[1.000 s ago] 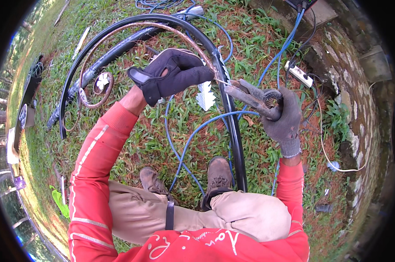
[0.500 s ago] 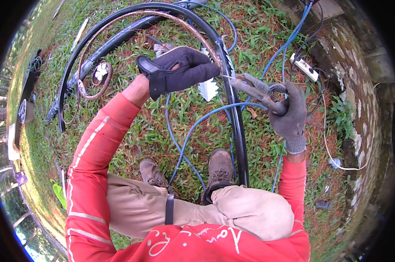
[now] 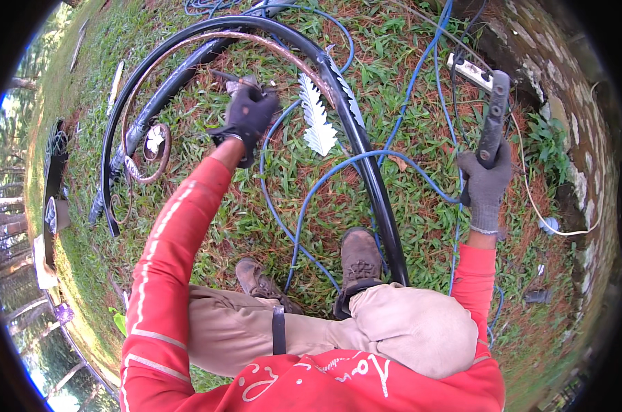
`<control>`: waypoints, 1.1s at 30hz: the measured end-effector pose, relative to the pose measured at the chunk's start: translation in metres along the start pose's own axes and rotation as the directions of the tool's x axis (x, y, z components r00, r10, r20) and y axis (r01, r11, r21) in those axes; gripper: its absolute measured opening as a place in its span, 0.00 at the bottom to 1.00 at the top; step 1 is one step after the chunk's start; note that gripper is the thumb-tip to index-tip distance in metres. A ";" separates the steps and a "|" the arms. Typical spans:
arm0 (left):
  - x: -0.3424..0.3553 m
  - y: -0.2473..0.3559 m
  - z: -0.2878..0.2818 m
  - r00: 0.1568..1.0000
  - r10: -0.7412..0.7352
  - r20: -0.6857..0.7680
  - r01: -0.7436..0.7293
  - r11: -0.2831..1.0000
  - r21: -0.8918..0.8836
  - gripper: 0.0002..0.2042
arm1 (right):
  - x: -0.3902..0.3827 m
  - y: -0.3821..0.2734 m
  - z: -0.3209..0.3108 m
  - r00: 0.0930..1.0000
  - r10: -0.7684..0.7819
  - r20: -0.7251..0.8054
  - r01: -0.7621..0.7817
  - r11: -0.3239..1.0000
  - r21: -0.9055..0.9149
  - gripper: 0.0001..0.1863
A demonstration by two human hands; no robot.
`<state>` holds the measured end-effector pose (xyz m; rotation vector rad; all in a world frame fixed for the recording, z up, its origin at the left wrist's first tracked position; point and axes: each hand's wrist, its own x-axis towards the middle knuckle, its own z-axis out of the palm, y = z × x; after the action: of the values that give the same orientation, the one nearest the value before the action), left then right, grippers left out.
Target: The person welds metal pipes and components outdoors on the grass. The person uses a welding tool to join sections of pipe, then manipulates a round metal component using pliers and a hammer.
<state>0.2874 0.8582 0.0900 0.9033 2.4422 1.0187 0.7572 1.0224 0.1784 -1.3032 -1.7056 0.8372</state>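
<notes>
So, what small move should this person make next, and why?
Probably close the left hand on the grey item lying in the grass: its fingers are right by it, though whether they touch is unclear. The right hand is busy gripping the grey tool, right of the black pipe, so the left seems better placed.

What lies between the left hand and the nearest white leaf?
The head view shows a blue cable on grass between the left hand and white leaf.
</notes>
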 end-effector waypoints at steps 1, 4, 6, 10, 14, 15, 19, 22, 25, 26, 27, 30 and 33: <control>0.009 -0.041 0.012 1.000 -0.002 0.022 0.001 0.999 0.048 0.23 | 0.001 -0.011 0.010 0.987 0.158 0.037 -0.162 0.976 0.146 0.38; -0.014 -0.033 0.061 0.908 -0.148 0.392 0.048 0.966 0.255 0.23 | 0.004 -0.002 -0.014 0.984 0.171 -0.041 -0.165 0.978 0.128 0.34; -0.030 -0.012 0.083 0.881 -0.202 0.428 0.090 0.960 0.267 0.25 | 0.001 -0.003 -0.026 0.976 0.209 -0.061 -0.201 0.972 0.124 0.29; -0.033 -0.025 0.101 0.895 -0.276 0.351 0.199 0.950 0.239 0.25 | -0.002 -0.001 -0.021 0.974 0.224 -0.030 -0.217 0.963 0.161 0.25; -0.036 -0.038 0.121 0.972 -0.115 0.203 0.047 0.949 0.313 0.22 | -0.003 0.003 -0.017 0.970 0.242 0.008 -0.241 0.963 0.119 0.27; -0.035 -0.041 0.126 0.973 -0.118 0.199 0.052 0.949 0.310 0.22 | -0.002 0.008 -0.018 0.971 0.238 0.013 -0.238 0.964 0.118 0.27; -0.037 -0.022 0.164 0.903 -0.371 0.218 0.343 0.926 0.157 0.12 | -0.002 0.021 -0.040 0.967 0.253 -0.016 -0.251 0.964 0.084 0.33; -0.026 -0.114 0.160 0.943 -0.280 -0.179 0.257 0.956 -0.142 0.11 | 0.000 0.022 0.000 0.964 0.253 0.075 -0.262 0.954 0.143 0.36; -0.037 -0.101 0.175 0.984 -0.167 0.064 0.088 0.139 -0.986 0.04 | 0.000 0.024 -0.003 0.965 0.255 0.056 -0.260 0.959 0.112 0.37; -0.040 -0.096 0.176 0.983 -0.184 -0.019 0.072 0.476 -0.876 0.06 | -0.001 0.022 0.000 0.964 0.260 0.045 -0.264 0.959 0.106 0.36; -0.048 -0.067 0.186 0.983 -0.182 0.003 0.088 0.461 -0.883 0.06 | -0.002 0.023 -0.007 0.964 0.263 0.029 -0.264 0.961 0.086 0.36; -0.050 -0.015 0.191 0.876 -0.448 -0.181 0.071 0.490 -0.869 0.05 | -0.003 0.011 -0.003 0.971 0.234 0.059 -0.238 0.968 0.083 0.35; -0.077 0.054 0.190 0.925 -0.355 -0.137 0.245 0.830 -0.501 0.12 | -0.006 0.023 -0.026 0.973 0.231 0.029 -0.232 0.971 0.063 0.34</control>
<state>0.4668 0.9329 0.0047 0.2340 2.2330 1.5660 0.7912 1.0232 0.1685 -1.4717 -1.5476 1.0356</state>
